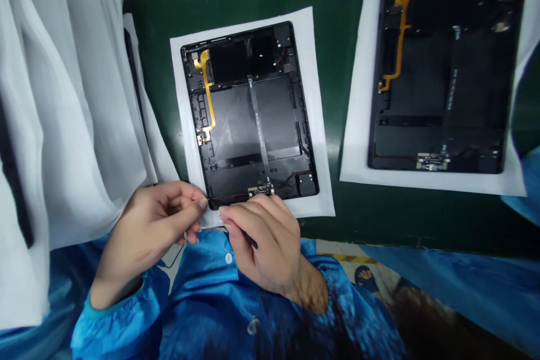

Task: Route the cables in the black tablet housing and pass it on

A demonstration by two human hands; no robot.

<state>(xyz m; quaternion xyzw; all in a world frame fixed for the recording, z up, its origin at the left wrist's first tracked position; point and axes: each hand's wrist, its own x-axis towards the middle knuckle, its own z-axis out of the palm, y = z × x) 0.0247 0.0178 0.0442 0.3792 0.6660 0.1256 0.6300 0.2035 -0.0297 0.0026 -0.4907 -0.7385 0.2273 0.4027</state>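
Fingers point(198, 205) of the left hand point(147, 230) pinch the white sheet's point(185, 95) lower corner to steady it while the right hand point(261, 242), clenched on a thin dark tool point(250, 241), meets the opened tablet point(248, 112) at frame centre on the green desk point(337, 5).

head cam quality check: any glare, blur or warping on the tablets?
Head view: soft glare streaks on the near open tablet; strong wide-angle bowing, the far tablet skews; both hands are sharp; the blue coat and floor at the bottom edge blur.

bare mat gap point(333, 95) between tablets, foam stack point(63, 95) leftward
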